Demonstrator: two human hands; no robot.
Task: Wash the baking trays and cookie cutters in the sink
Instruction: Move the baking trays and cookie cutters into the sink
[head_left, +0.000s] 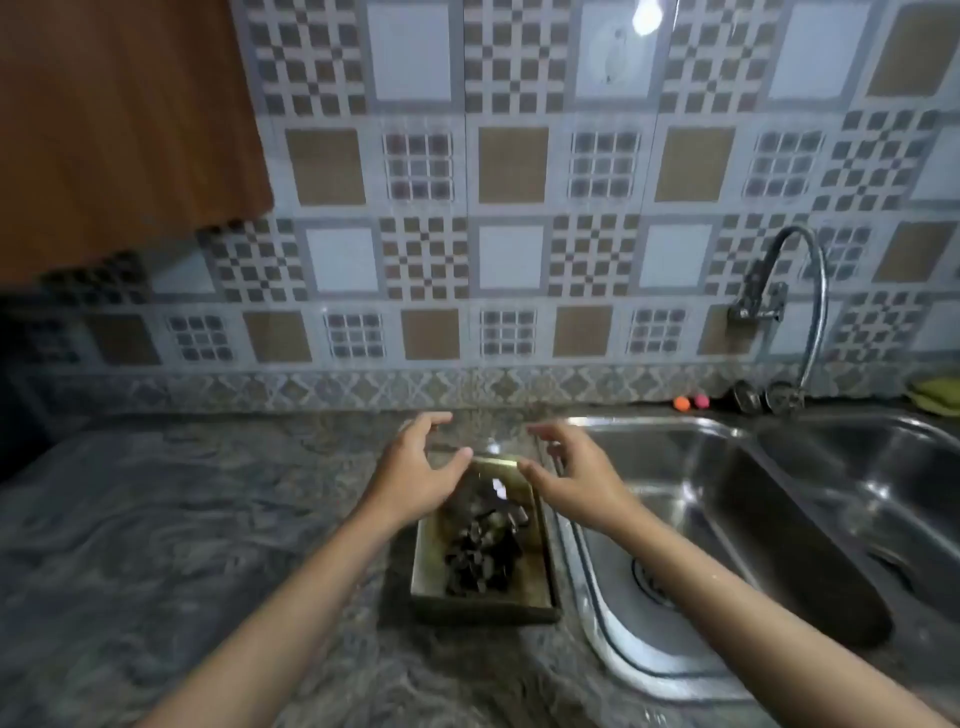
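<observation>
Wood cabinet fills the upper left corner, dark brown with no writing on it. Below runs a mottled grey stone surface, backed by a wall of patterned tiles in checks and plain squares; no brand or label can be read anywhere, and the picture is blurred.

Near the surface's right part, just beside the sink's left rim, sits a rectangular baking tray, long side running away from the person. A heap of dark cookie cutters lies in it.

The left hand hovers over the tray's far left corner, fingers spread and curled, holding nothing. The right hand hovers over the far right corner, likewise spread and empty.

To the right lies a steel double sink, with a curved tap on the wall behind it. A yellow-green sponge rests at the far right edge.
</observation>
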